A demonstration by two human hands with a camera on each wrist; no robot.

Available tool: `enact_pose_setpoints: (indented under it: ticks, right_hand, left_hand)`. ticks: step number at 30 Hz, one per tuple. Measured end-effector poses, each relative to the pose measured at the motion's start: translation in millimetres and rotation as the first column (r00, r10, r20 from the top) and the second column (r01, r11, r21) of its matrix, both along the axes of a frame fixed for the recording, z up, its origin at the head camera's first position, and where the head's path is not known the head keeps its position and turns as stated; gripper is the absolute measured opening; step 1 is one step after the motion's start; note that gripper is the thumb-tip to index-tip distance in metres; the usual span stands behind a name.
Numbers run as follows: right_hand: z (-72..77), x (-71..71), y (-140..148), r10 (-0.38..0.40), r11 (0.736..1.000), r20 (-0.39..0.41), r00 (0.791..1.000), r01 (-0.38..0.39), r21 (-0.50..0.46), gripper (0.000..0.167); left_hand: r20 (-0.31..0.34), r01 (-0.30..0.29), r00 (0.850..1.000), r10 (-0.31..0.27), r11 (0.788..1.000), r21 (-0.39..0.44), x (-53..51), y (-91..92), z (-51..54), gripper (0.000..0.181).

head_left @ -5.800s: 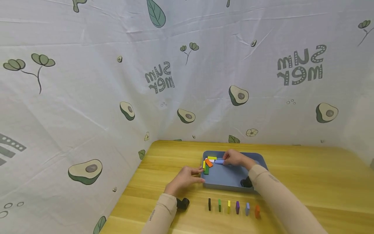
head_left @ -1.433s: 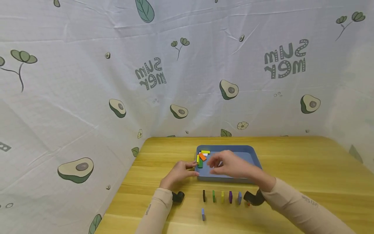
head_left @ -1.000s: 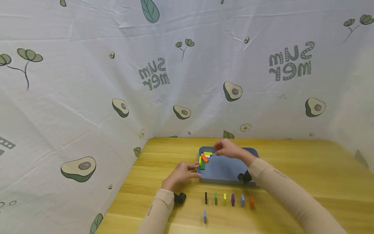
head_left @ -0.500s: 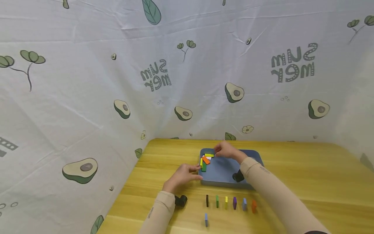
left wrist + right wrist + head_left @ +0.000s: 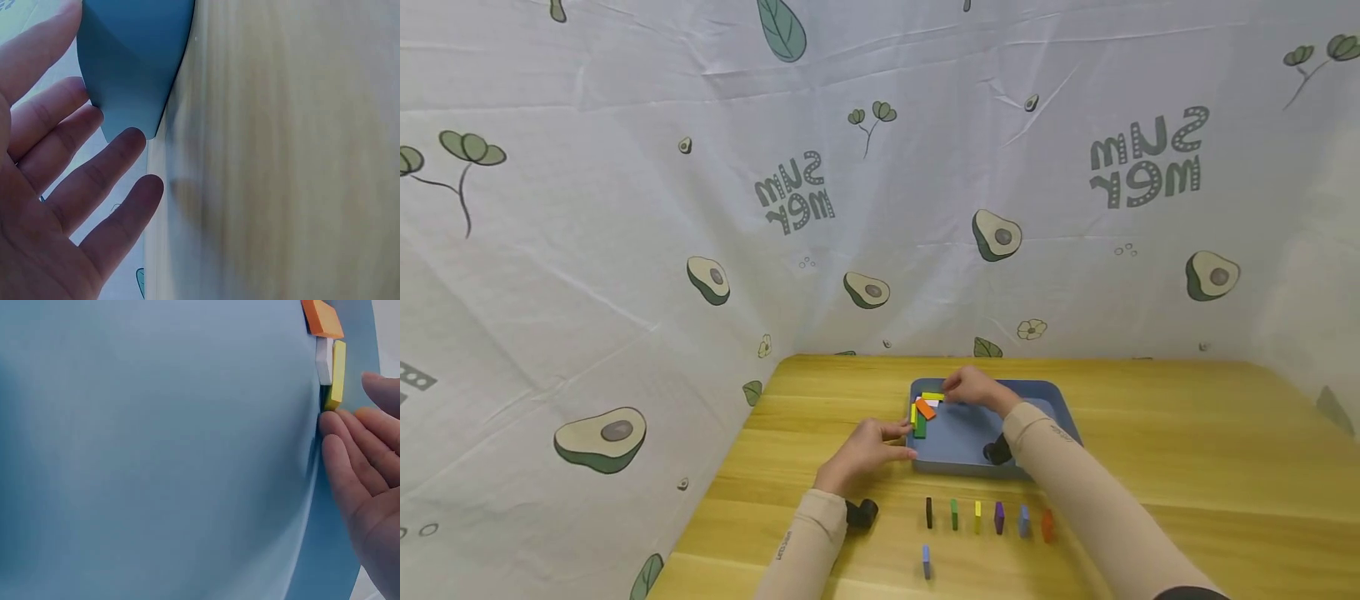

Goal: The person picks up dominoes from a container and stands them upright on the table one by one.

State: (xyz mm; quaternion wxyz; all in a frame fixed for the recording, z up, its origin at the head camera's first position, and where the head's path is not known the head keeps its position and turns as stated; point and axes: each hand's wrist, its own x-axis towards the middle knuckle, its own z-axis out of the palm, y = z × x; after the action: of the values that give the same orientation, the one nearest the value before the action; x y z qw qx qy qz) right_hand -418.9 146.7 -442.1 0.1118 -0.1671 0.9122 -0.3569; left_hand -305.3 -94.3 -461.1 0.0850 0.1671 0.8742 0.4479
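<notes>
A blue-grey tray (image 5: 958, 468) lies on the wooden table. My left hand (image 5: 868, 454) touches its left end with spread fingers; in the left wrist view that hand (image 5: 81, 156) is beside the tray wall (image 5: 134, 69). My right hand (image 5: 976, 388) reaches into the back of the tray, its fingers by the end of a yellow block (image 5: 933, 397). In the right wrist view the right hand (image 5: 369, 462) has its fingertips at that yellow block (image 5: 337, 374), thumb apart. Beside it are a white block (image 5: 324, 361) and an orange block (image 5: 322, 319). A green block (image 5: 921, 426) lies at the left.
In front of the tray stands a row of upright blocks: black (image 5: 928, 512), green (image 5: 954, 514), yellow (image 5: 977, 517), purple (image 5: 999, 517), light blue (image 5: 1024, 521) and orange (image 5: 1047, 526). Nearer stands another light blue block (image 5: 927, 562). A patterned cloth hangs behind.
A light blue block that was in the tray under my right hand is gone from there, and one stands in front of the row. My right hand has moved back into the tray, towards the yellow block.
</notes>
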Motion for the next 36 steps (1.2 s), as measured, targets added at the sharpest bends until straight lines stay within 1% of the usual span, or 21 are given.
enact_pose_setpoints:
  ticks: [2,6,8,10,14,20,24,30,33,36]
  right_hand:
    - [-0.5,0.4,-2,-0.021,0.999,0.033,0.999,0.022,-0.032,0.036]
    - [-1.8,1.2,-2,-0.031,0.991,0.121,0.992,0.046,-0.128,0.037]
    - [-2.9,1.5,-2,-0.018,0.986,0.158,0.987,0.044,-0.163,0.037]
    - [-4.3,1.2,-2,-0.015,0.983,0.184,0.983,0.049,-0.179,0.036]
    - [-5.2,1.4,-1,-0.007,0.983,0.201,0.980,0.044,-0.180,0.034]
    - [-4.1,2.9,-3,-0.037,0.987,0.191,0.981,0.067,-0.149,0.029]
    - [-4.8,2.5,-7,-0.057,0.990,0.166,0.985,0.077,-0.120,0.026]
    - [-11.5,-3.3,-11,-0.103,0.990,0.137,0.985,0.115,-0.087,0.022]
    - [-15.1,-6.4,-12,-0.116,0.989,0.131,0.985,0.128,-0.081,0.020]
    - [-16.6,-7.4,-13,-0.111,0.989,0.116,0.987,0.121,-0.081,0.018]
  left_hand:
    - [-0.003,-0.001,1.000,0.001,1.000,0.000,-0.2,-0.1,0.3,0.054]
    - [-0.004,-0.002,1.000,0.002,1.000,-0.003,-1.0,-0.3,-0.8,0.054]
    - [-0.003,0.000,1.000,0.000,1.000,-0.005,-1.3,-0.6,-2.1,0.053]
    - [-0.003,0.002,1.000,-0.002,1.000,-0.007,-1.6,-0.8,-3.4,0.053]
    - [-0.001,0.005,1.000,-0.005,1.000,-0.002,-2.0,-1.0,-3.7,0.053]
    - [-0.004,0.012,1.000,-0.012,1.000,0.005,-1.1,-1.7,-1.4,0.053]
    - [-0.005,0.010,1.000,-0.010,1.000,0.007,-0.3,-1.9,-0.5,0.052]
    - [-0.012,0.019,1.000,-0.019,1.000,0.010,-0.5,-2.1,-1.4,0.052]
    - [-0.017,0.023,1.000,-0.023,1.000,0.014,-0.6,-2.2,-1.2,0.052]
    - [-0.024,0.025,0.999,-0.025,1.000,0.013,-0.9,-2.4,-1.5,0.052]
